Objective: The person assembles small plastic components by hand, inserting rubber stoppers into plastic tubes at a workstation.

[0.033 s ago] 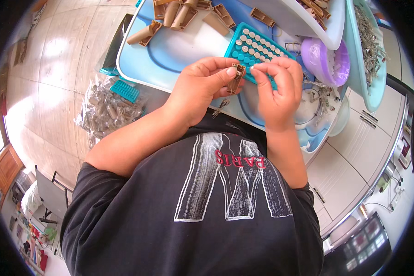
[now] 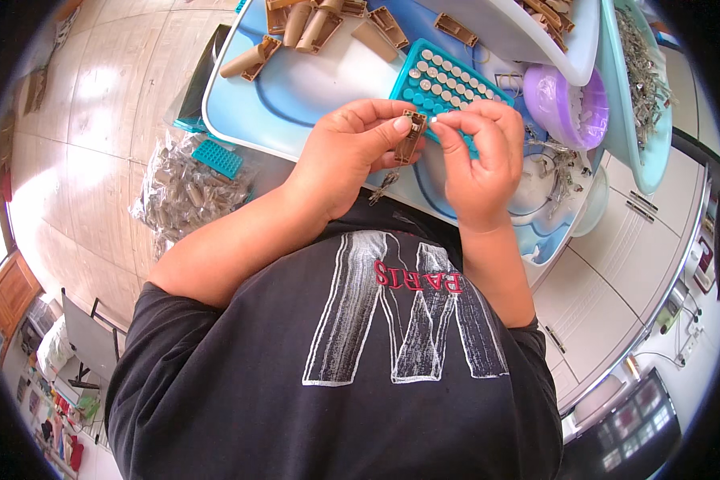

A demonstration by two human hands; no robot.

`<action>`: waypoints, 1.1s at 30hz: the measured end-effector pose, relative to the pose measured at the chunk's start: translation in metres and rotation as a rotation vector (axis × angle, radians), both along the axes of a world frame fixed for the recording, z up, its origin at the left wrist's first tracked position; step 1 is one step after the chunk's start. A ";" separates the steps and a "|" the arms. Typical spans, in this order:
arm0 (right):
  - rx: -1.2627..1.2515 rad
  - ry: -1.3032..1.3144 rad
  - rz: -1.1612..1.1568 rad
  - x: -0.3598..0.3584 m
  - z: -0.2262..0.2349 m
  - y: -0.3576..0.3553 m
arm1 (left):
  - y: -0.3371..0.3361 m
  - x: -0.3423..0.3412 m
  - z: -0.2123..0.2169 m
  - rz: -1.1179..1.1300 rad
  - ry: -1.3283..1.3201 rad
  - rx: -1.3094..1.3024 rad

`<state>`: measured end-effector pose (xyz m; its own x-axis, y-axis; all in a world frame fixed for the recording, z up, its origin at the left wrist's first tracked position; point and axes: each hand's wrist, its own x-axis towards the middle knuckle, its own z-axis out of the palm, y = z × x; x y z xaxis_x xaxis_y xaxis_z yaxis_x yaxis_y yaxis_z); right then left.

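Observation:
Between the thumb and fingers of my left hand (image 2: 352,144) is a small brown plastic casing (image 2: 409,138), held upright with its hollow side showing. Some metal parts sit inside it, too small to make out. Just to its right, my right hand (image 2: 484,156) pinches a tiny white piece (image 2: 434,120) at the fingertips, close to the casing but apart from it. Behind both hands lies a teal tray (image 2: 412,62) with rows of small round silvery pieces like button cells. Thin wires (image 2: 385,186) hang below the casing.
Brown casings (image 2: 320,28) lie at the back of the blue-white table (image 2: 296,88). To the right are a purple bowl (image 2: 540,100), a white bin (image 2: 500,40) and a light-green basin (image 2: 656,152) of metal parts. A bag of brown parts (image 2: 184,188) stands at left.
My right hand has shifted slightly left, bringing the white piece nearer the casing. My left hand has hardly moved.

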<state>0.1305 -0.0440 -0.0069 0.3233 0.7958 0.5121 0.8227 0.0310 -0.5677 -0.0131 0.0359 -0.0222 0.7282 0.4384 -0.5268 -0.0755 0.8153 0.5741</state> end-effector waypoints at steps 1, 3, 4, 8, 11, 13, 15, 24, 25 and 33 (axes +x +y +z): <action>0.000 0.000 0.000 -0.002 -0.001 0.001 | -0.001 0.000 -0.002 0.025 -0.015 -0.002; 0.023 -0.042 0.059 -0.004 -0.003 0.003 | -0.002 0.000 -0.002 0.048 -0.031 -0.003; 0.032 -0.045 0.060 -0.005 -0.006 0.003 | -0.002 0.001 -0.001 0.051 -0.011 -0.004; 0.016 -0.041 0.060 -0.007 -0.007 0.002 | -0.001 0.001 0.003 0.040 0.006 0.010; 0.013 0.004 0.097 -0.007 -0.008 0.001 | -0.002 0.000 0.002 0.030 0.011 0.015; 0.028 -0.005 0.090 -0.002 -0.004 -0.001 | -0.001 0.000 0.001 0.025 0.011 0.009; 0.032 -0.006 -0.021 0.009 -0.007 -0.004 | -0.001 0.001 0.003 0.018 0.010 0.003; -0.112 -0.227 -0.120 0.023 -0.013 -0.009 | -0.001 0.001 0.002 0.017 0.026 0.012; -0.118 -0.245 -0.112 0.022 -0.014 -0.010 | 0.000 0.001 0.003 0.011 0.027 0.014; -0.146 -0.306 -0.113 0.018 -0.010 -0.007 | 0.000 0.001 0.004 0.007 0.026 0.023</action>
<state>0.1487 -0.0506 -0.0173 0.2632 0.8354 0.4825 0.9488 -0.1335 -0.2864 -0.0123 0.0357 -0.0186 0.7114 0.4556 -0.5351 -0.0665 0.8016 0.5941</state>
